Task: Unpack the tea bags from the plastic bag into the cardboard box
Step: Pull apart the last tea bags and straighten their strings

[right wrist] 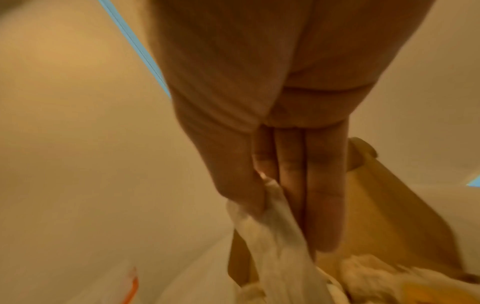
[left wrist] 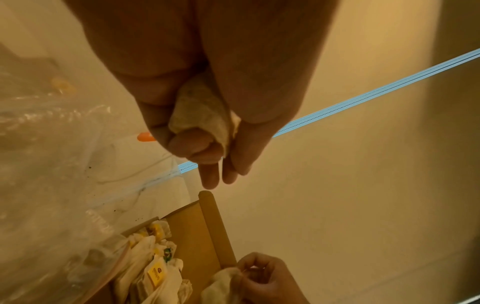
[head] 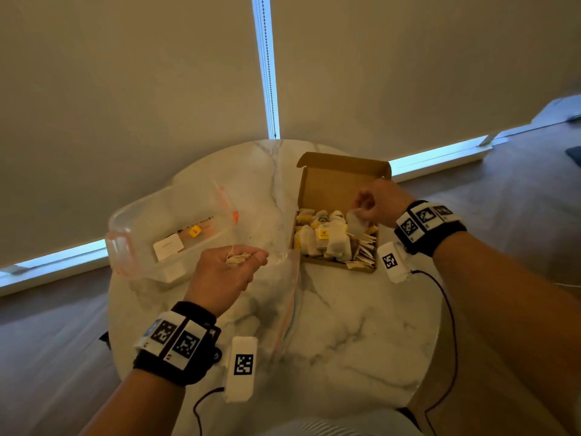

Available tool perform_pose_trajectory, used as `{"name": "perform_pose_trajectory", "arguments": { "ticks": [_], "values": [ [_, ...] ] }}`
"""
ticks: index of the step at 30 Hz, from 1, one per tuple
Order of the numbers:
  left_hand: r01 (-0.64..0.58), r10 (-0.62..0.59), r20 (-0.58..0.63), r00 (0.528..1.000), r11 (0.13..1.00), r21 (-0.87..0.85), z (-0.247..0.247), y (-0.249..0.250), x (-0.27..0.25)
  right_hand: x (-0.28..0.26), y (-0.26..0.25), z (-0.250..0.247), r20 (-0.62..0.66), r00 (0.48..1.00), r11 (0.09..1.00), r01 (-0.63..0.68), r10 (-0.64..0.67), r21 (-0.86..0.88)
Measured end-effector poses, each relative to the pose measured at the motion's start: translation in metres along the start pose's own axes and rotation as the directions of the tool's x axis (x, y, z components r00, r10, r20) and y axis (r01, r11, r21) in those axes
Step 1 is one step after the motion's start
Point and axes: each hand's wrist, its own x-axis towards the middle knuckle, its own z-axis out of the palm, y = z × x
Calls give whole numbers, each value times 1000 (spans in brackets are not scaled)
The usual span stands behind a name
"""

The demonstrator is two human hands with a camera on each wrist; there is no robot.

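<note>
An open cardboard box [head: 342, 180] sits on the far right of the round marble table, filled with several pale tea bags [head: 327, 237] with yellow tags. My right hand [head: 371, 202] hovers over the box's right side and pinches a tea bag [head: 356, 221] [right wrist: 275, 232] that hangs down. My left hand [head: 232, 269] [left wrist: 207, 131] is curled round another tea bag [left wrist: 202, 111] with its string dangling, above the clear plastic bag [head: 279, 297] that lies flat on the table. The box [left wrist: 197, 236] and my right hand [left wrist: 262, 275] also show in the left wrist view.
A clear plastic container [head: 163, 234] with orange clips lies at the table's left, holding a white card and a yellow tag. The marble table [head: 361, 335] ends close on all sides. Roller blinds [head: 125, 89] hang right behind it. Wrist cables trail near the front edge.
</note>
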Motion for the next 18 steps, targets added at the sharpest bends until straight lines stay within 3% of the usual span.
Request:
{"name": "perform_pose_trajectory", "arguments": {
  "ticks": [5,11,18],
  "values": [
    [13,-13,20,1000,1000,13,8,-3,3,11,23,28,232,966,991,-96,114,-91],
    [37,-38,33,999,999,31,15,-2,6,30,32,52,136,981,951,-94,139,-296],
    [118,-115,60,992,992,-52,17,-4,8,27,42,57,13,990,968,-132,138,-214]
  ]
}}
